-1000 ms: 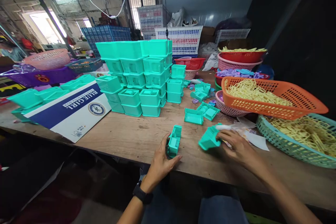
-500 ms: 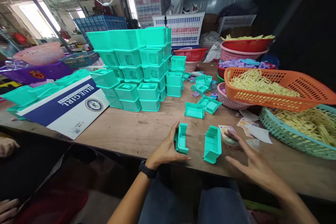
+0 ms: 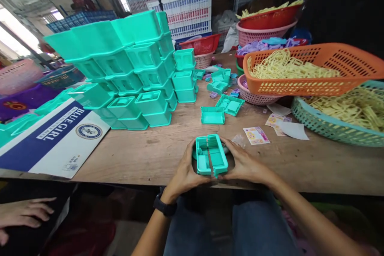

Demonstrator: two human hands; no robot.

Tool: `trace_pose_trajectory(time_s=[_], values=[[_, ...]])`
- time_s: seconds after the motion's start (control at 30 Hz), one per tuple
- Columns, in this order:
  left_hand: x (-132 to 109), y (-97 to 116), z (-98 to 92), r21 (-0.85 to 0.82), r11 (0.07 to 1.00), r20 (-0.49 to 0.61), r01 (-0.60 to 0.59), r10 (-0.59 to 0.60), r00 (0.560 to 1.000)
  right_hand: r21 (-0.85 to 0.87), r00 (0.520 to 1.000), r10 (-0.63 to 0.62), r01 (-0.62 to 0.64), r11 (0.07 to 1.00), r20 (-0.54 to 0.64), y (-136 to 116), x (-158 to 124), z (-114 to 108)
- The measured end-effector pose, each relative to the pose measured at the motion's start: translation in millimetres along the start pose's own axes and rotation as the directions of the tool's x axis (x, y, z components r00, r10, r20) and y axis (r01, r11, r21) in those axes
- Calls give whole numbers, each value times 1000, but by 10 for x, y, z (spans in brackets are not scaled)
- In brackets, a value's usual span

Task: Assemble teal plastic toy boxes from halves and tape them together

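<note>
My left hand (image 3: 184, 170) is wrapped round the outer side of one teal plastic box half (image 3: 202, 156), near the table's front edge. From the other side my right hand (image 3: 241, 162) grips the matching teal box half (image 3: 218, 154). The halves face each other with a narrow gap running between them, and their open tops point up. Just beyond them lie a loose teal box half (image 3: 213, 116) and another teal piece (image 3: 232, 105). The fingertips behind the box are partly hidden.
Stacked teal boxes (image 3: 144, 68) stand at the left behind a BLUE GIRL carton (image 3: 69, 136). On the right, an orange basket (image 3: 300, 86) with yellow strips overlaps a green basket (image 3: 327, 132). Printed cards (image 3: 256, 135) lie nearby. Another person's hand (image 3: 27, 214) rests at lower left.
My right hand has moved left and closed on the right box half, which now sits almost against the left one. My left hand keeps its half. The view has shifted.
</note>
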State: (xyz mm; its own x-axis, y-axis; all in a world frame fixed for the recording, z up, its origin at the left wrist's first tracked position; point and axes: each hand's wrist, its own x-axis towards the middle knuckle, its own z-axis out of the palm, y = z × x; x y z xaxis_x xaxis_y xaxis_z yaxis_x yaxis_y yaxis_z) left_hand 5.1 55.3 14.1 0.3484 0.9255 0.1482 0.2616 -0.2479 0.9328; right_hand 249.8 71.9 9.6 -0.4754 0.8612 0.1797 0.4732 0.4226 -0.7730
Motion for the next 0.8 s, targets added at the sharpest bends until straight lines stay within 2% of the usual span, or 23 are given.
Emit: trace_pose_trajectory(time_s=[0.17, 0.3, 0.53, 0.8], values=[[-13, -35, 24, 10, 999, -23, 44, -44, 999, 27, 999, -37, 38, 999, -33, 11, -9, 77], [-15, -49, 35, 20, 998, -56, 60, -59, 997, 47, 997, -80, 80, 996, -17, 42, -11, 72], [-8, 42, 24, -6, 997, -96, 77, -77, 992, 105, 994, -101, 105, 989, -43, 46, 12, 104], [-25, 70, 46, 8, 996, -96, 87, -86, 992, 62, 987, -159, 160, 985, -18, 139, -18, 84]])
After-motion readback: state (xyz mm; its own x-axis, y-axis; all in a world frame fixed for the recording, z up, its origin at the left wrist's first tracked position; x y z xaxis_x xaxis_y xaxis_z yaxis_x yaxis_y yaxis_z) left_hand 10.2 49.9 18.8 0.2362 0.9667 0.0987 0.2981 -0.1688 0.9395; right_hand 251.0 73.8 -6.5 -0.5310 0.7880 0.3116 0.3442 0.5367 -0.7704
